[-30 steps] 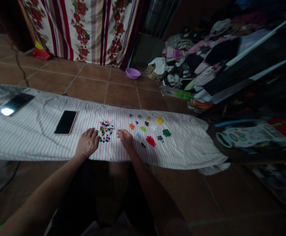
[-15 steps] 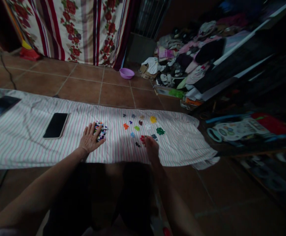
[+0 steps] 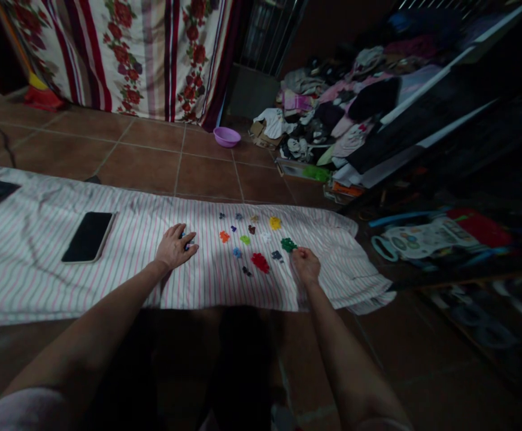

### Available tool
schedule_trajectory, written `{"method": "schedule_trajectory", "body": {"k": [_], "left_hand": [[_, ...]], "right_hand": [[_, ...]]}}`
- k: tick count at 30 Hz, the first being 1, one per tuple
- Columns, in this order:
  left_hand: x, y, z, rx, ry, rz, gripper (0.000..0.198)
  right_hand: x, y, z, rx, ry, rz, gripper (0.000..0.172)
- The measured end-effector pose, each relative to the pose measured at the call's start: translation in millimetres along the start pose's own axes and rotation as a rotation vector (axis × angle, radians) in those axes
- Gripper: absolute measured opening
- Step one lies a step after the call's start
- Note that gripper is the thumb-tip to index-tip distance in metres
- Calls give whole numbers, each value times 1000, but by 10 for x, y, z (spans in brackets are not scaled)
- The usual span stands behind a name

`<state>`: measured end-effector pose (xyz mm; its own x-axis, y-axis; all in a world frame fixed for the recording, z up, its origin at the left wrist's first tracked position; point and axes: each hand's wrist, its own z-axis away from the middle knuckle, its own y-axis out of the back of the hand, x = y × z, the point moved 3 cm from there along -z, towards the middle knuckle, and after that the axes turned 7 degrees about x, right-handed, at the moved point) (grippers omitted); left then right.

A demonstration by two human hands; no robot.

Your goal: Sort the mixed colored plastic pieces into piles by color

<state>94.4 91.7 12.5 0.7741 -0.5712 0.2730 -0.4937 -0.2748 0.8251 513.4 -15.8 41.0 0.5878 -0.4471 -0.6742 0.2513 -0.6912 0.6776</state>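
The right hand's (image 3: 306,265) grip looks pressed together at the green pile's (image 3: 288,244) near right edge; whether it pinches a piece, I cannot tell. That roundish pile lies just left of and beyond the grip. The left hand (image 3: 173,248), well left of the green pile, spreads over mixed pieces (image 3: 189,245). Half a second earlier, the right hand was at the red pile (image 3: 260,263), left of the green one.
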Motion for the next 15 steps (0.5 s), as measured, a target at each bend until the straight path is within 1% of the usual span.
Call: {"method": "schedule_trajectory", "body": {"k": [4,6,8,10,15], "left_hand": [[24,22,99,71,-82,47,33],[29,66,186,86,-127,70,31],[23,129,276,97,-148,98,30],[3,201,355,115,-136,111,30],[-40,340,491,137,-118,137,28]], "right_hand": [[-108,-105,-182,-57,70,168,18],[-147,-151,-209,-90,101,235,18],[-161,-175,-208,-100,107,248,20],[-163,-177,-192,-87,125,264,24],[-157,-112,-122,11,158,254,32]]}}
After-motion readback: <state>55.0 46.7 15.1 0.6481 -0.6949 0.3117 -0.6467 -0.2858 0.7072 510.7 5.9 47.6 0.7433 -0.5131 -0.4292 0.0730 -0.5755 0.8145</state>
